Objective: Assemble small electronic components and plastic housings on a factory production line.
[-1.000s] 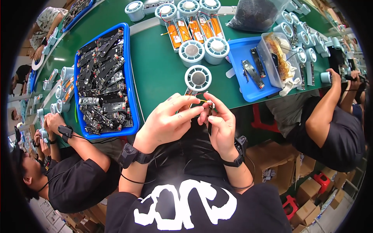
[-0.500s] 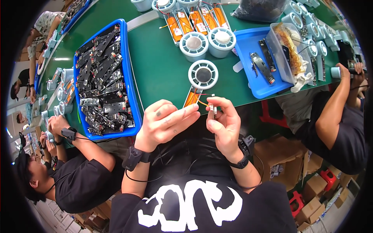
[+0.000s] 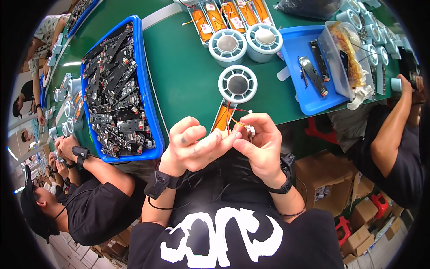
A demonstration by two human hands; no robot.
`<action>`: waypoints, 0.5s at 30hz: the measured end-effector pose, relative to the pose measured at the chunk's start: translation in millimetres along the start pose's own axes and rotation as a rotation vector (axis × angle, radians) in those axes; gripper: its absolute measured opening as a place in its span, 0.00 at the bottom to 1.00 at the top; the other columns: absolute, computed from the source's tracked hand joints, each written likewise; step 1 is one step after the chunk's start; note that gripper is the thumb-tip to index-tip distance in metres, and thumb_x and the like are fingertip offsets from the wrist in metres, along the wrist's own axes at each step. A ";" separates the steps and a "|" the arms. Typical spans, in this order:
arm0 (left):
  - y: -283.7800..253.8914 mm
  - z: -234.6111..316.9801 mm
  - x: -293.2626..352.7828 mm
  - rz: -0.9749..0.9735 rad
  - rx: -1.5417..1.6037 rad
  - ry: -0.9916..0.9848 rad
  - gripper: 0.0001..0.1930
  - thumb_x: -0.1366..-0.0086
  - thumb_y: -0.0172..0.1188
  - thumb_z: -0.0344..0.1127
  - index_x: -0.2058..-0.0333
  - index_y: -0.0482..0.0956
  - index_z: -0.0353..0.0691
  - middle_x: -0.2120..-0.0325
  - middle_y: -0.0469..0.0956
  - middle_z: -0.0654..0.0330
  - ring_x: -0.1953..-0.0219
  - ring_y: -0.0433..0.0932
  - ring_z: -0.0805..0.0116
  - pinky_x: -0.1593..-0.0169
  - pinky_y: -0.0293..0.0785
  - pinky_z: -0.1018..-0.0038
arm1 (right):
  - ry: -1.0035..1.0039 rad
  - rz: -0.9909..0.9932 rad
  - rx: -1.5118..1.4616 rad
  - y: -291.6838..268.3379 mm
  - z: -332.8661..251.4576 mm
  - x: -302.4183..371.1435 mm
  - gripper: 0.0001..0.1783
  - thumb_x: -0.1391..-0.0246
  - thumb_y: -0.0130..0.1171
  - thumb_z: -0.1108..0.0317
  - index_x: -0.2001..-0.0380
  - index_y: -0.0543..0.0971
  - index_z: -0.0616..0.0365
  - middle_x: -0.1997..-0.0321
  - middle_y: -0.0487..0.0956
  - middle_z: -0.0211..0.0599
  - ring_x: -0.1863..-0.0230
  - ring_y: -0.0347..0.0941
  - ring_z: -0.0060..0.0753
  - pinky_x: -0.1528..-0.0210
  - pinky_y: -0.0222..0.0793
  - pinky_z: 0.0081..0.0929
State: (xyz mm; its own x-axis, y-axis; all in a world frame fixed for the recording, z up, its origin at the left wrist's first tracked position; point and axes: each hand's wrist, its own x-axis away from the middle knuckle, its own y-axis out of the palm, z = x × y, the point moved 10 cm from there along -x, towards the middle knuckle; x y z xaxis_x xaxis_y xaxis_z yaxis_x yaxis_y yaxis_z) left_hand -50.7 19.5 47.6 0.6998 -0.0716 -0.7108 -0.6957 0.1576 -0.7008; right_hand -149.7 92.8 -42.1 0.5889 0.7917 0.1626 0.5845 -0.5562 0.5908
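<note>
Centrally, at the table's near edge: one pair of bare hands. Right hand (image 3: 263, 143): thumb and fingers pinched narrowly on a small circuit board (image 3: 251, 131), held up on edge between the fingertips. Left hand (image 3: 195, 145): fingers stretched out close together, tips beside the right hand's; whether they grip anything, I cannot tell. Thin wires (image 3: 236, 120), red and orange, near both sets of fingertips. One pale-blue round unit (image 3: 238, 84), slotted rim, grey disc, just beyond the hands; below it, an orange cell (image 3: 221, 118). Left: one blue bin (image 3: 147, 89), heaped with black boards. Right: one blue tray (image 3: 293, 47), two dark boards inside. Far: more pale-blue units (image 3: 264, 36), grouped.
</note>
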 end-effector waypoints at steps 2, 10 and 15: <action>0.1 1.1 -1.3 -0.005 -0.011 0.010 0.22 0.53 0.77 0.27 0.59 0.89 0.58 0.55 0.71 0.72 0.64 0.68 0.70 0.73 0.68 0.75 | 0.012 -0.007 -0.037 -2.3 2.3 -1.5 0.26 0.47 0.69 0.81 0.45 0.73 0.64 0.56 0.79 0.36 0.57 0.76 0.21 0.53 0.73 0.19; 11.6 -25.5 -10.7 -0.082 0.346 -0.283 0.18 0.51 0.75 0.25 0.59 0.89 0.49 0.60 0.81 0.67 0.67 0.74 0.67 0.70 0.72 0.73 | -0.091 -0.018 0.060 -7.1 -8.0 -0.5 0.23 0.42 0.66 0.77 0.45 0.73 0.65 0.54 0.78 0.38 0.62 0.76 0.22 0.61 0.74 0.21; 26.9 -41.9 -5.6 -0.079 0.607 -0.716 0.14 0.51 0.73 0.23 0.63 0.87 0.40 0.68 0.86 0.61 0.71 0.77 0.64 0.68 0.75 0.73 | -0.132 0.013 -0.001 -12.3 -12.4 4.8 0.21 0.37 0.61 0.77 0.42 0.73 0.67 0.50 0.77 0.41 0.57 0.77 0.26 0.56 0.76 0.23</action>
State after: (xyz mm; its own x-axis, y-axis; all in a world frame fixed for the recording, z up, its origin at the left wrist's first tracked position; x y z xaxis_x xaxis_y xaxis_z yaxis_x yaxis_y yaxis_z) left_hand -80.1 -17.1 30.2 0.8150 0.4866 -0.3148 -0.5795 0.6788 -0.4511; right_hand -161.0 106.6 -38.8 0.6649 0.7441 0.0650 0.5756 -0.5658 0.5903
